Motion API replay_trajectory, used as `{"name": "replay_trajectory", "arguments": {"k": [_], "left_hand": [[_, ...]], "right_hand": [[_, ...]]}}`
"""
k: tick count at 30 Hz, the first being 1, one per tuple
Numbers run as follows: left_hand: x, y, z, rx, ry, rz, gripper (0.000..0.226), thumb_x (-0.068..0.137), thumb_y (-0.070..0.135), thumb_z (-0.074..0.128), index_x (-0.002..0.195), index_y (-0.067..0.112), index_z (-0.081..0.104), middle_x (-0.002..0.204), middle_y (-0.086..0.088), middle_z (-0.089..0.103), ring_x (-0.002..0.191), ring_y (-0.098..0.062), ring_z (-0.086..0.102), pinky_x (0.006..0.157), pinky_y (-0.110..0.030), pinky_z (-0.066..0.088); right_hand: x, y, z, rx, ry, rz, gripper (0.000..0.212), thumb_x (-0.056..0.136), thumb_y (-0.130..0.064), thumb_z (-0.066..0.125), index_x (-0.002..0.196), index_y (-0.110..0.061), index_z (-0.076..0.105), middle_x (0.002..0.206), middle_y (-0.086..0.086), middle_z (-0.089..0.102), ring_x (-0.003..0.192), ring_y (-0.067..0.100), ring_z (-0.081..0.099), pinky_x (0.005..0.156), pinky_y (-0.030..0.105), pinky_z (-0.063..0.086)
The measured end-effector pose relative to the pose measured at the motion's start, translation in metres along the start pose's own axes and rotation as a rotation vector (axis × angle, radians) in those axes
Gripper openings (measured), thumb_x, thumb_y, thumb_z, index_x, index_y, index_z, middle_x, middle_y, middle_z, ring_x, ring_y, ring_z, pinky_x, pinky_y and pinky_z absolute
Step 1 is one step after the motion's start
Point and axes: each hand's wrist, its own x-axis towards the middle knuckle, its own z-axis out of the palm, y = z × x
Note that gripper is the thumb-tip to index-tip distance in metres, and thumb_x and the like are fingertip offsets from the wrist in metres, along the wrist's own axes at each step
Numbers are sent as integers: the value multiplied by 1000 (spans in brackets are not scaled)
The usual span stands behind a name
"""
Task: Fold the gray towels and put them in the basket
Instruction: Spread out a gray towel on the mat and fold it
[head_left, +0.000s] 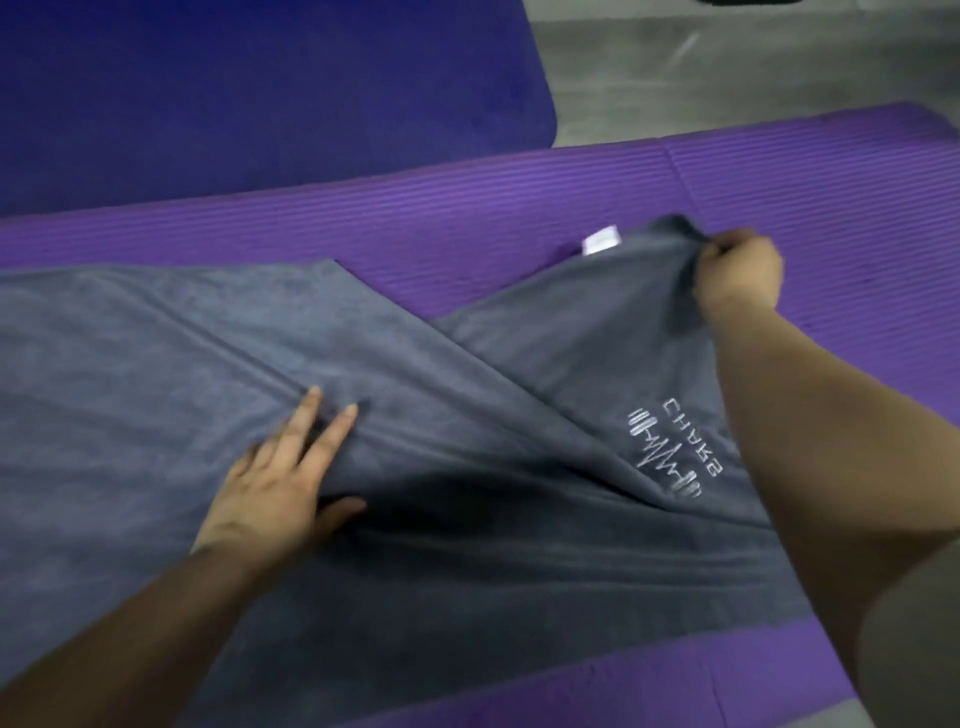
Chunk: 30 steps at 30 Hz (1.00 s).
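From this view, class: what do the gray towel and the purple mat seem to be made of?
Gray towel: probably soft microfibre or terry, matte, since it drapes in loose folds. Purple mat: likely foam, matte, with fine parallel ribs.

Purple mat (519, 192): ribbed surface with fine parallel ridges, lying flat across the whole width of the view; a faint line crosses it toward the right end, and a strip of it shows along the near edge.
Blue mat (260, 93): darker, smooth, with a rounded corner; it lies beyond the purple mat, edge to edge with it.
Floor (727, 67): gray, at upper right.
Dark object (748, 2): cut off by the top edge, unidentifiable.
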Motion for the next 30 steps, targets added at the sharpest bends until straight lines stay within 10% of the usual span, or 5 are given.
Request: {"name": "replay_trajectory", "arguments": {"k": [7, 11, 14, 20, 30], "left_hand": [[18, -5, 0, -222, -42, -199, 137, 32, 90, -28, 145, 22, 12, 155, -8, 9, 144, -27, 5, 115, -44, 4], [19, -7, 2, -137, -70, -210, 131, 20, 87, -33, 135, 26, -21, 155, -2, -12, 144, -21, -12, 115, -40, -5], [20, -7, -5, -108, -143, -211, 102, 55, 87, -2, 130, 25, -32, 153, -2, -22, 142, -21, -18, 116, -40, -6], [23, -10, -22, -87, -279, -166, 92, 83, 65, 37, 142, 25, -21, 152, -3, -25, 142, -21, -20, 116, -39, -4], [-63, -124, -56, -136, -236, -32, 60, 93, 43, 40, 144, 28, 14, 155, 7, 12, 141, -7, 17, 111, -16, 10]], "right_hand": [[4, 23, -8, 282, 75, 43, 62, 90, -4, 42, 144, -6, 14, 153, 17, 3, 142, 24, 16, 100, 7, 12], [-38, 25, 22, -201, -94, -229, 65, 90, -20, 50, 146, -12, 18, 156, 14, -2, 142, 31, 13, 115, 35, 11], [-57, 23, 39, -305, -247, -299, 56, 95, -30, 41, 146, -18, 21, 157, 10, 2, 144, 28, 6, 116, 38, 1], [-69, 8, 29, -428, -314, -275, 61, 96, -37, 35, 148, -18, 8, 157, 10, -4, 145, 27, 0, 116, 41, -2], [-195, -63, 24, -650, -713, -883, 69, 95, -41, 37, 147, -23, -4, 156, 1, -11, 145, 19, -1, 117, 30, 2]]}}
